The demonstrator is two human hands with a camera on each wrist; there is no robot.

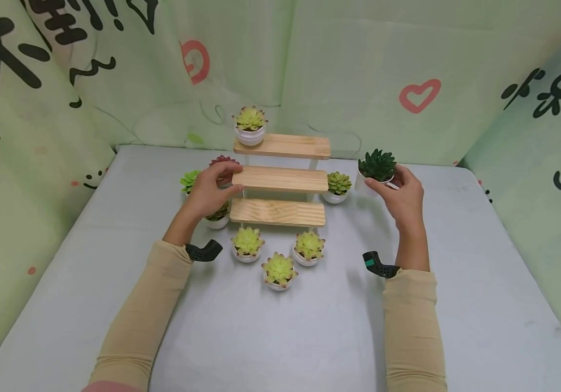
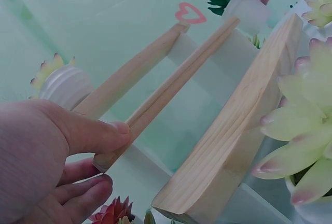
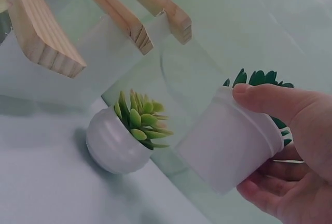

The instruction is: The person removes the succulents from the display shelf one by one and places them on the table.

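A three-tier wooden shelf stand [image 1: 282, 179] with white side supports stands toward the back of the table. My left hand [image 1: 208, 190] grips the left end of its middle board [image 2: 171, 86], thumb on top and fingers below. In my right hand [image 1: 406, 197] is a dark green potted succulent [image 1: 377, 166], its white pot [image 3: 225, 138] between thumb and fingers, held above the table right of the stand. A small green succulent in a round white pot [image 3: 119, 141] sits between that pot and the stand. On the top board's left end rests a yellow-green succulent [image 1: 250, 125].
Three yellow-green potted succulents [image 1: 279, 270] stand in front of the stand. Left of it, partly behind my left hand, are a bright green succulent [image 1: 189, 181], a red one [image 1: 222, 160] and a darker one [image 1: 217, 216]. A printed curtain [image 1: 349, 65] surrounds the white table [image 1: 280, 343].
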